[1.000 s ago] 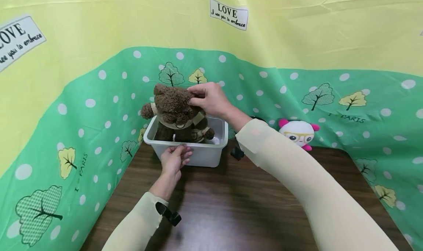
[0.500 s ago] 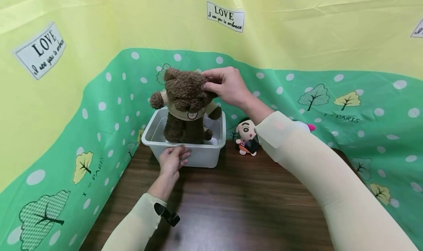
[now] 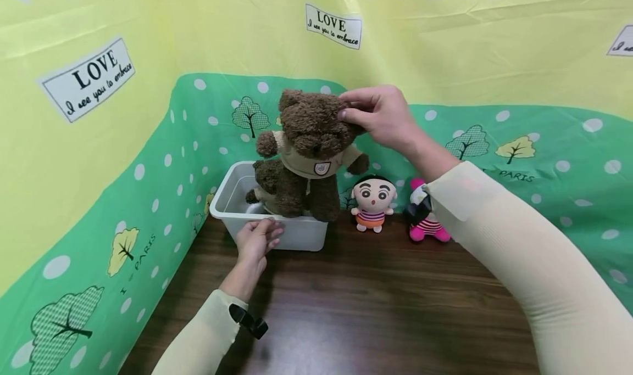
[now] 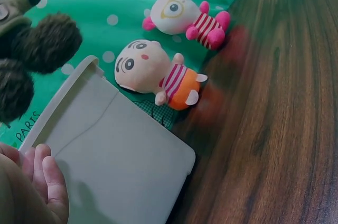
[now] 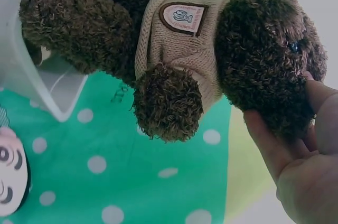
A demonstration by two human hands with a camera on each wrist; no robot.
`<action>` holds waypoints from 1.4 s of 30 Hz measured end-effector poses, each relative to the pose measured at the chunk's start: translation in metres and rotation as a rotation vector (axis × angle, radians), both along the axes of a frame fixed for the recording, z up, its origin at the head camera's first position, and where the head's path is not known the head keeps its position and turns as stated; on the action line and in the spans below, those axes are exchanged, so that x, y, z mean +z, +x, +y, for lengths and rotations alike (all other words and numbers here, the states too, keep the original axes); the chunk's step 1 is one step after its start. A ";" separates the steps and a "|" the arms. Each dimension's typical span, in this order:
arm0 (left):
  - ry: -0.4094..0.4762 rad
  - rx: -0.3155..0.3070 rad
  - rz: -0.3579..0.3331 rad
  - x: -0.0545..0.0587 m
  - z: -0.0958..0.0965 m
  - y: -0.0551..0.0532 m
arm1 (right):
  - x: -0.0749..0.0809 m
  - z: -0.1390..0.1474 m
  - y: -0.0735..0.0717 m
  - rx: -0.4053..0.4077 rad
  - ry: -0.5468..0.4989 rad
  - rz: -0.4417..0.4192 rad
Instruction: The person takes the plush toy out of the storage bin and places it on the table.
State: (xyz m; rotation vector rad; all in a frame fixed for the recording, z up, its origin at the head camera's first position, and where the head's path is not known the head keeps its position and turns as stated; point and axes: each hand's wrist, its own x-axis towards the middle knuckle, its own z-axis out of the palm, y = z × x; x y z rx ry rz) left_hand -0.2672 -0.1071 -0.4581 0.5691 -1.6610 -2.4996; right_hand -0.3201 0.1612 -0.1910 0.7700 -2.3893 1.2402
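A brown teddy bear (image 3: pixel 311 163) in a beige sweater with a badge hangs upright, its legs over the right part of a white plastic bin (image 3: pixel 304 235). My right hand (image 3: pixel 383 114) grips it by the side of the head; in the right wrist view the fingers and thumb (image 5: pixel 317 92) press into the curly fur. Lower down in the bin, partly hidden behind the teddy bear's leg, lies a second dark brown plush toy (image 3: pixel 268 176). My left hand (image 3: pixel 254 240) holds the bin's front rim, thumb near the top edge and fingers against the outer wall.
Right of the bin, a black-haired boy doll (image 3: pixel 373 202) with striped top and orange shorts sits against the patterned cloth (image 3: pixel 470 111). Beside it is a pink-and-white plush toy (image 3: pixel 430 229), partly covered by my right wrist's camera. Everything stands on a dark wooden table (image 3: pixel 386 292).
My right hand has lifted the teddy bear up out of the bin and to the right, uncovering the second plush toy. The left hand has stayed at the front rim.
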 end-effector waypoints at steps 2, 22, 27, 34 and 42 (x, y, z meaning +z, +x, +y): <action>0.000 -0.001 0.003 0.000 0.000 -0.001 | 0.000 0.010 0.003 -0.021 0.011 0.000; -0.006 0.015 0.003 -0.006 0.004 -0.006 | -0.047 0.123 0.027 -0.198 0.141 -0.088; 0.007 0.024 0.002 -0.006 0.006 -0.010 | -0.074 0.140 0.027 -0.187 0.181 -0.096; 0.007 0.027 0.002 -0.007 0.005 -0.011 | -0.121 0.146 0.027 -0.126 0.196 -0.164; 0.005 0.027 -0.001 -0.006 0.006 -0.010 | -0.158 0.144 0.028 -0.056 0.202 -0.175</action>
